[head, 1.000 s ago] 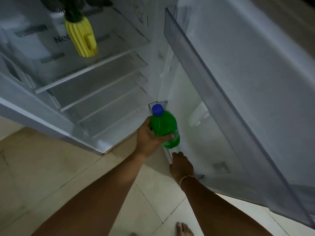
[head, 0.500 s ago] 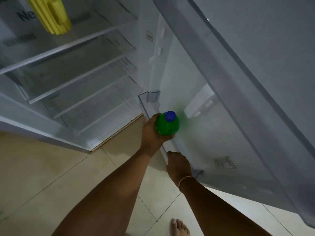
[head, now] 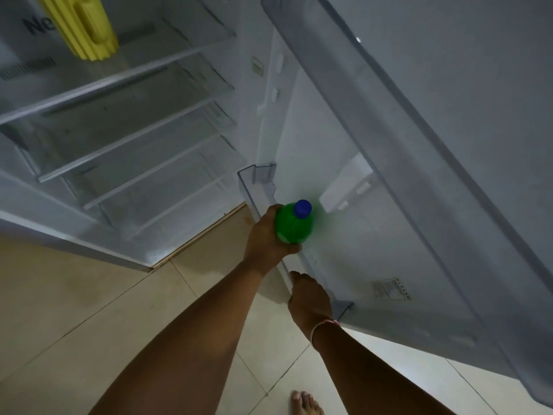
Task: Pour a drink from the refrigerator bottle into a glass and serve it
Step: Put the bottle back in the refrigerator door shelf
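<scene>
Left hand: we are clasping our left hand around the green bottle, fingers wrapped behind its shoulder.
Bottle: it is sitting upright at the lower door bin, its blue cap on; we cannot tell whether it is resting in the bin or lifted.
Right hand: our right hand is gripping the bin's front rail, fingers curled over the edge.
Done: we are judging only the fetch begun; the refrigerator door is standing open.
Left: we are seeing no glass, so carrying, uncapping, pouring and serving are all remaining.
Elsewhere: a yellow jug is standing on the top shelf.
</scene>
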